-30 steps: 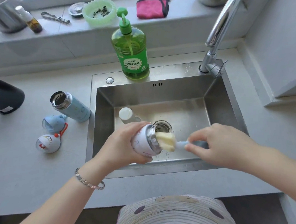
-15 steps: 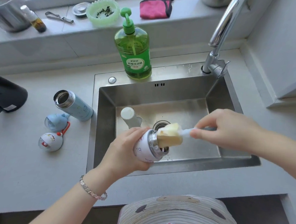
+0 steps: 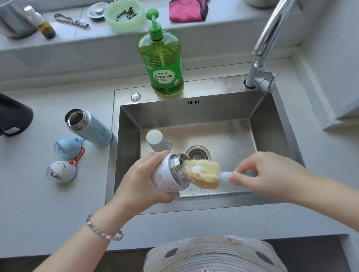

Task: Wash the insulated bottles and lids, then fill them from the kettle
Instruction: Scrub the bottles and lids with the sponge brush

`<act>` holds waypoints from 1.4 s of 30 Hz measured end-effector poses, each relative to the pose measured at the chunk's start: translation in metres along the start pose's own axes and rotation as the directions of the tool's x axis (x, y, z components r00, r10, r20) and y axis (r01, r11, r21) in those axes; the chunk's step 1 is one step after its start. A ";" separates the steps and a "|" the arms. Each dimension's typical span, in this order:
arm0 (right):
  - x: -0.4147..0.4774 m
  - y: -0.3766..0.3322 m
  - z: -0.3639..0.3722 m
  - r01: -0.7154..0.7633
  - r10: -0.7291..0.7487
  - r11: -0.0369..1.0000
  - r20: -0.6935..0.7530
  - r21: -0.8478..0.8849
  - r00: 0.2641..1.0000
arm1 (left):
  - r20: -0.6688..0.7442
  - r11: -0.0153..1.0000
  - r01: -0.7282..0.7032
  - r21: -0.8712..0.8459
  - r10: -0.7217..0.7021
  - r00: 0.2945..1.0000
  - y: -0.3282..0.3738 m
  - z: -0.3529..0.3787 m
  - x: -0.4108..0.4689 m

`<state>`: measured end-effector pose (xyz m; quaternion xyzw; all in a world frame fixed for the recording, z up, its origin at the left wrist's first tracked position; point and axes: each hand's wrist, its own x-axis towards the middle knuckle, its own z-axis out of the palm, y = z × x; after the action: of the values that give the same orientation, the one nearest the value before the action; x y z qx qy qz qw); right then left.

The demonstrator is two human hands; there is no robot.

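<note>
Far left, at the frame edge of my feed, a black kettle point(image 3: 4, 115) sits on the pale surface point(image 3: 21, 199), partly cut off. Right of it is a blue bottle point(image 3: 91, 129) with no lid, its steel mouth turned toward the camera, just beside the sink's left rim. In front of that bottle lie two lids, apart from each other: a blue lid point(image 3: 68, 148) and, nearer me, a white lid point(image 3: 61, 172) with a red loop.

Over the front of the sink point(image 3: 218, 117), the left hand point(image 3: 139, 184) wraps its fingers round a white bottle point(image 3: 166, 176), held tilted with the mouth pointing right. The yellow sponge head of a bottle brush point(image 3: 203, 173) meets that mouth, only its tip inside the rim. The right hand point(image 3: 271, 176) pinches the brush's pale handle between thumb and fingers.

Behind the white bottle, a white-capped container point(image 3: 156, 139) lies on the sink floor near the drain point(image 3: 198, 153). A green soap bottle point(image 3: 161, 60) stands on the sink's back ledge. The tap point(image 3: 266, 42) rises at the back right corner.

On the windowsill I see a metal cup point(image 3: 7, 11), a green dish point(image 3: 124, 14) and a pink cloth point(image 3: 188, 9).
</note>
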<state>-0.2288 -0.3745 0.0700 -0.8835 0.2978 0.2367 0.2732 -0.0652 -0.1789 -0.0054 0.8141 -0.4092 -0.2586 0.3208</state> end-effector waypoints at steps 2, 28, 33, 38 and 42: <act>0.001 -0.002 -0.007 0.028 -0.028 0.997 -0.004 0.078 1.000 | 0.032 1.000 -0.007 -0.010 0.008 0.999 0.002 0.002 -0.001; 0.002 0.004 -0.024 -0.054 -0.167 0.815 0.323 0.578 0.932 | -0.033 0.959 0.041 -0.281 -0.053 0.998 -0.002 0.006 -0.005; 0.005 -0.013 0.013 0.050 -0.023 0.517 -0.044 0.854 0.999 | 0.034 0.954 0.045 -0.296 -0.037 0.999 0.008 0.015 -0.004; 0.007 -0.022 0.018 0.217 0.009 0.525 -0.261 0.823 0.965 | 0.089 0.928 0.092 -0.360 -0.064 0.994 0.008 0.021 -0.014; 0.013 -0.014 0.009 0.297 0.135 0.303 -0.349 0.906 0.927 | 0.104 0.878 0.150 -0.455 -0.115 0.988 0.014 0.023 -0.016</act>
<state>-0.2126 -0.3641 0.0606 -0.5926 0.3779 -0.1655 0.6918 -0.0962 -0.1789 -0.0080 0.7307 -0.2908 -0.3995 0.4711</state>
